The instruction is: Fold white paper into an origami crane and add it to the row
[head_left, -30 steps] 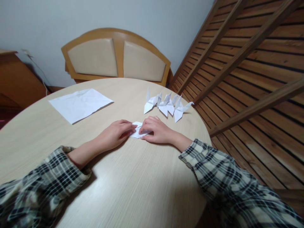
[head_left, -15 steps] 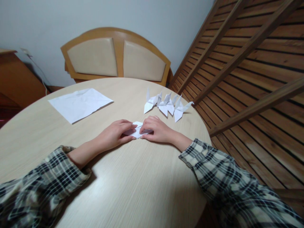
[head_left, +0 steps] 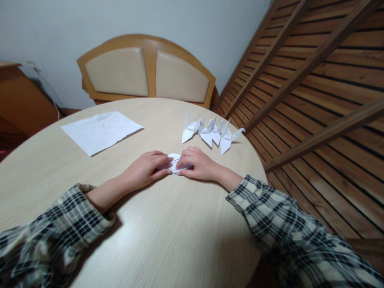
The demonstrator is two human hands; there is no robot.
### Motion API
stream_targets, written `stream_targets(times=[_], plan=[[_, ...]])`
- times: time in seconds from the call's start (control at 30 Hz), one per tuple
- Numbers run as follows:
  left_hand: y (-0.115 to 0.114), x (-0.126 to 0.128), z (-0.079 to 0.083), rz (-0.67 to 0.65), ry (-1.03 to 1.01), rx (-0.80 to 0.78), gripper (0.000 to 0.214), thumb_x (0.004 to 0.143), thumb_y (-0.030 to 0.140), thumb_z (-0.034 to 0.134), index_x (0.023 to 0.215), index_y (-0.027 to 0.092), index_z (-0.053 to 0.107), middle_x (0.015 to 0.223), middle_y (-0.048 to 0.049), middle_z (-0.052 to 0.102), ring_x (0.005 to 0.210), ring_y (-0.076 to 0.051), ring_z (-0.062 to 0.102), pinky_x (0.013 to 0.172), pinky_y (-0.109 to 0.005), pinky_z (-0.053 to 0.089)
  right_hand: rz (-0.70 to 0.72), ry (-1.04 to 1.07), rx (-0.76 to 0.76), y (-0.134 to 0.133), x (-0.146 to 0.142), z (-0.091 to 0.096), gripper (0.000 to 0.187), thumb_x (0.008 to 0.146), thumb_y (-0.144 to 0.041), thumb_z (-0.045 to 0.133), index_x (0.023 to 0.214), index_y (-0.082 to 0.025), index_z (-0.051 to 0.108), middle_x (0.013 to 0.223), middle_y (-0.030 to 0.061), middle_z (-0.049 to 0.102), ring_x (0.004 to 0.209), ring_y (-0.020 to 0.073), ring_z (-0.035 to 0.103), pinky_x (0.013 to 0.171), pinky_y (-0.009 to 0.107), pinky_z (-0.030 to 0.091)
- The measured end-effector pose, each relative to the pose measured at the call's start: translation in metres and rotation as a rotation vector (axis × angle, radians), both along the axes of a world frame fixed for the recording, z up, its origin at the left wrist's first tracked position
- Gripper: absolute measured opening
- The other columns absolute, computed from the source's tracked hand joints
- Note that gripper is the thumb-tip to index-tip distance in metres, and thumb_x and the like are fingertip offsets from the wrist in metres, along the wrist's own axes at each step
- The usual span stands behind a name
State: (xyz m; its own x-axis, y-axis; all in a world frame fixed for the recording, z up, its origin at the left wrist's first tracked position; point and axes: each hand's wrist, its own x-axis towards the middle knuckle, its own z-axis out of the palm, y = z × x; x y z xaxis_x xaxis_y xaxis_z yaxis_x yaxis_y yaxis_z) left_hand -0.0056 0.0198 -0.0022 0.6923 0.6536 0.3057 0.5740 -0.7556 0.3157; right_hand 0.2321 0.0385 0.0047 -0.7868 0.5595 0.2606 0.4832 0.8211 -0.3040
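Observation:
A small piece of folded white paper (head_left: pixel 174 167) lies on the table between my two hands, partly covered by the fingers. From its left side my left hand (head_left: pixel 149 167) grips it, thumb at the near edge and fingers bent over the top. My right hand (head_left: pixel 199 164) holds the opposite side in a similar pinch, its thumb close to the left thumb. Just beyond my right hand stand several white paper cranes (head_left: pixel 225 139), grouped close together with wings and necks raised.
White paper sheets (head_left: pixel 102 132) lie on the left part of the round pale wooden table (head_left: pixel 156 232). A headboard (head_left: pixel 151 72) with cream panels stands behind the table against the wall. A slatted wooden partition (head_left: pixel 315 92) rises at the right, near the table's edge.
The near edge of the folded paper has shifted slightly under my thumbs. Both hands stay in almost the same place.

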Motion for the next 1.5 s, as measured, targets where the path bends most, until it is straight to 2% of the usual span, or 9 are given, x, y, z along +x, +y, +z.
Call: stream_targets(times=[0.3,0.6,0.87,1.1,1.5], plan=[[0.0005,0.0010,0.0009,-0.008,-0.017,-0.004,0.023,0.093,0.030,0.048,0.105,0.020,0.065,0.106,-0.0097,0.070,0.099,-0.024,0.062,0.087,-0.039,0.049,-0.005,0.018,-0.007,-0.0006,-0.0009,-0.0012,0.011,0.087,-0.027,0.060,0.089,-0.021,0.069,0.088,0.0028,0.060,0.091,0.0192,0.050,0.083,0.034,0.031],[0.0013,0.0003,-0.0020,0.014,-0.009,0.009,0.025,0.094,0.023,0.046,0.112,0.019,0.063,0.109,-0.0106,0.069,0.101,-0.023,0.061,0.088,-0.038,0.049,-0.018,0.022,0.000,-0.0011,-0.0012,0.0001,0.017,0.091,-0.027,0.053,0.088,-0.019,0.067,0.088,0.0033,0.061,0.089,0.0186,0.050,0.083,0.034,0.031],[-0.0016,0.0005,-0.0013,0.044,-0.027,0.014,0.026,0.087,0.014,0.048,0.111,0.017,0.057,0.107,-0.0111,0.068,0.098,-0.024,0.062,0.086,-0.039,0.051,-0.085,-0.001,0.012,-0.0012,-0.0018,0.0012,0.016,0.090,-0.027,0.053,0.086,-0.018,0.066,0.086,0.0038,0.061,0.089,0.0192,0.050,0.081,0.033,0.030],[0.0004,-0.0002,-0.0021,-0.005,-0.026,0.015,0.033,0.084,0.010,0.046,0.112,0.019,0.060,0.106,-0.0101,0.068,0.099,-0.024,0.062,0.087,-0.040,0.050,-0.146,-0.021,0.019,-0.0018,-0.0028,0.0027,0.016,0.089,-0.028,0.054,0.083,-0.018,0.064,0.085,0.0040,0.061,0.088,0.0193,0.050,0.080,0.033,0.031],[0.0008,0.0010,-0.0006,-0.035,-0.049,0.005,0.031,0.085,0.010,0.048,0.110,0.020,0.064,0.109,-0.0098,0.070,0.104,-0.023,0.062,0.091,-0.041,0.049,-0.128,-0.016,0.008,0.0000,-0.0025,0.0003,0.013,0.088,-0.028,0.056,0.081,-0.017,0.062,0.085,0.0045,0.060,0.087,0.0190,0.050,0.079,0.032,0.032]])
